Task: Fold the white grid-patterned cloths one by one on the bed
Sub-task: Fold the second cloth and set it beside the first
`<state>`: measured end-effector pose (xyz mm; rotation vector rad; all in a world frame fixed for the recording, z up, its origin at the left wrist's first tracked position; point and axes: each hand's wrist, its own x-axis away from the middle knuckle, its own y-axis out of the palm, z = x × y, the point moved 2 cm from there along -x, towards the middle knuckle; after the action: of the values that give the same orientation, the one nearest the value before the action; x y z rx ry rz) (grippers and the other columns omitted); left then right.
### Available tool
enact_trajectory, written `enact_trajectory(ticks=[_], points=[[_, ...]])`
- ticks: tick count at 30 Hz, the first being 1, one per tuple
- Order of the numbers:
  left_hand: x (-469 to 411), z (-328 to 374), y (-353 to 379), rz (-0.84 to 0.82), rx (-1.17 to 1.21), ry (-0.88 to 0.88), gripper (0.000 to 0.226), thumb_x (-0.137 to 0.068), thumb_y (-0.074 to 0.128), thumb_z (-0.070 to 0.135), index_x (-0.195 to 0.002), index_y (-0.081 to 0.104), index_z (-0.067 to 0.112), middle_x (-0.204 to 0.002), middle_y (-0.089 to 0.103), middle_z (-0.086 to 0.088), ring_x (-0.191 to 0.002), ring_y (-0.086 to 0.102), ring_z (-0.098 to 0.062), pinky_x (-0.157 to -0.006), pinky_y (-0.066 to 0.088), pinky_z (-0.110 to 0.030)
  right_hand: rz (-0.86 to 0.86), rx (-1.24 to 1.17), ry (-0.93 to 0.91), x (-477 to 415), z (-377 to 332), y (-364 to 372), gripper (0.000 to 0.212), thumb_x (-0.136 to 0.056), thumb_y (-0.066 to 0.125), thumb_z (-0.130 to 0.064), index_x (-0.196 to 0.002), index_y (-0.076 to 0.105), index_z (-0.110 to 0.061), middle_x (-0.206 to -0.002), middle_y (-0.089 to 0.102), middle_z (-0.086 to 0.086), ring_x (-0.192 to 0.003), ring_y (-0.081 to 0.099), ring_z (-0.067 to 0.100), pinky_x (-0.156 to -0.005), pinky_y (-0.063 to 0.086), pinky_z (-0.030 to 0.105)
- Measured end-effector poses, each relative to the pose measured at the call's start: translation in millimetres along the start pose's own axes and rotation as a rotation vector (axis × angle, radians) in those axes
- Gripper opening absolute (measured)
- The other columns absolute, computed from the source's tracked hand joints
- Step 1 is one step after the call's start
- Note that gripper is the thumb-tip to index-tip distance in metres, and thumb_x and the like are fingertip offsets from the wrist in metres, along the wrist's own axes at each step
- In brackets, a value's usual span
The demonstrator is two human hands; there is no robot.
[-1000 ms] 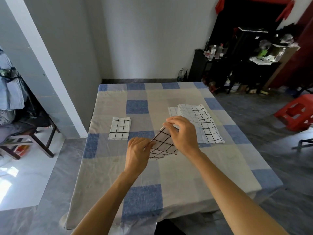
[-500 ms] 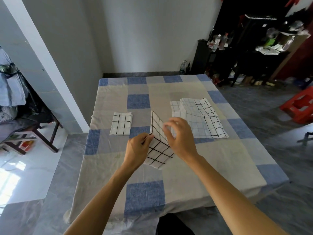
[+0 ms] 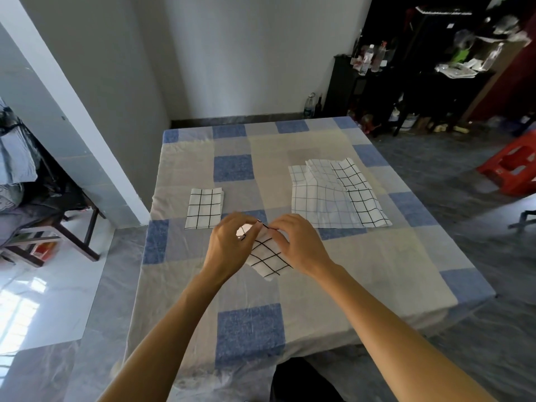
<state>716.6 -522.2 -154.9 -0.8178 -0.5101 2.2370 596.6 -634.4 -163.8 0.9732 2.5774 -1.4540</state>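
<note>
A small folded white cloth with a black grid (image 3: pixel 266 256) hangs above the middle of the bed (image 3: pixel 362 271). My left hand (image 3: pixel 229 245) and my right hand (image 3: pixel 295 242) both pinch its top edge, fingertips almost meeting. One folded grid cloth (image 3: pixel 204 208) lies flat on the bed to the left. To the right, a pile of unfolded grid cloths (image 3: pixel 333 198) lies spread out and overlapping.
The bed wears a beige, grey and blue checked sheet. A wooden chair with clothes (image 3: pixel 34 216) stands at the left. A red plastic stool (image 3: pixel 513 166) sits on the floor at the right. Dark shelves with bottles (image 3: pixel 371 62) fill the far right corner.
The cloth stood open between my hands; now its halves are brought together and both hands pinch its top edge. The view has tilted slightly downward.
</note>
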Motion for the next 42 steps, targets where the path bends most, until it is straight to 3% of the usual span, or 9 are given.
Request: enact_trajectory(ticks=[4,7,13,17,24,29,32,36,42], points=[[-2,-4,-4,0.033,-0.080,0.069,0.007,-0.085,0.069,0.017,-0.092,0.068,0.017,-0.113,0.061,0.002,-0.107,0.049,-0.004,-0.092,0.035,-0.014,-0.043,0.024,-0.009,-1,-3,-4,0.023,-0.097,0.052,-0.029,-0.104,0.068,-0.014,-0.095,0.067,0.000,-0.089,0.055,0.012,-0.080,0.044,0.026],[-5,5,-8,0.049,-0.078,0.106,0.006,-0.084,0.069,0.016,-0.091,0.069,0.015,-0.097,0.065,0.009,-0.092,0.054,-0.002,-0.087,0.045,-0.028,-0.068,0.023,0.003,-1,-6,-8,0.025,-0.098,0.049,-0.032,-0.103,0.066,-0.015,-0.094,0.066,-0.002,-0.088,0.055,0.011,-0.081,0.042,0.025],[-5,14,-9,0.027,-0.066,0.077,0.025,-0.085,0.067,0.012,-0.110,0.066,0.010,-0.089,0.066,0.004,-0.082,0.056,-0.006,-0.078,0.036,-0.006,-0.075,-0.031,0.037,-1,-8,-10,0.027,-0.098,0.047,-0.038,-0.104,0.065,-0.018,-0.095,0.065,-0.004,-0.089,0.054,0.009,-0.080,0.044,0.024],[-8,18,-8,0.023,-0.074,0.159,0.020,-0.086,0.064,0.013,-0.104,0.069,0.006,-0.092,0.070,-0.005,-0.082,0.057,-0.005,-0.078,0.038,0.000,-0.019,-0.123,0.060,-6,-12,-8,0.028,-0.098,0.048,-0.038,-0.108,0.066,-0.018,-0.101,0.067,-0.002,-0.093,0.057,0.010,-0.082,0.045,0.021],[-15,22,-14,0.123,-0.075,0.174,0.005,-0.086,0.063,0.004,-0.085,0.067,0.006,-0.080,0.064,0.001,-0.072,0.052,-0.002,-0.071,0.040,-0.007,-0.010,-0.039,0.001,-8,-9,-16,0.021,-0.097,0.052,-0.033,-0.087,0.064,-0.019,-0.076,0.060,-0.009,-0.072,0.050,0.006,-0.065,0.038,0.020],[-20,19,-19,0.147,-0.070,0.182,0.006,-0.086,0.063,0.003,-0.085,0.067,0.007,-0.081,0.063,0.002,-0.074,0.054,-0.007,-0.072,0.044,-0.016,-0.015,-0.009,0.060,7,17,-11,0.040,-0.097,0.050,-0.040,-0.059,0.038,-0.034,-0.052,0.038,-0.011,-0.053,0.039,0.007,-0.052,0.031,0.025],[-20,15,-19,0.174,-0.059,0.163,0.005,-0.087,0.062,0.005,-0.086,0.067,0.007,-0.082,0.064,-0.001,-0.074,0.056,-0.010,-0.071,0.046,-0.019,-0.031,0.025,0.088,16,30,-10,0.044,-0.096,0.045,-0.048,-0.066,0.052,-0.017,-0.056,0.048,-0.007,-0.056,0.044,0.010,-0.053,0.036,0.023],[-21,15,-17,0.190,-0.048,0.137,0.006,-0.087,0.062,0.005,-0.086,0.068,0.006,-0.081,0.064,-0.001,-0.073,0.057,-0.011,-0.071,0.041,-0.006,-0.051,0.052,0.128,28,41,-15,0.028,-0.097,0.051,-0.036,-0.075,0.060,-0.022,-0.059,0.047,-0.014,-0.058,0.045,0.003,-0.052,0.031,0.013],[-20,20,-13,0.103,-0.118,0.205,0.007,-0.088,0.062,0.006,-0.086,0.068,0.006,-0.080,0.066,-0.003,-0.071,0.055,-0.010,-0.068,0.041,-0.013,-0.179,0.059,0.301,41,60,-16,0.025,-0.096,0.053,-0.037,-0.097,0.067,-0.016,-0.080,0.059,-0.015,-0.081,0.055,0.010,-0.067,0.040,0.025]])
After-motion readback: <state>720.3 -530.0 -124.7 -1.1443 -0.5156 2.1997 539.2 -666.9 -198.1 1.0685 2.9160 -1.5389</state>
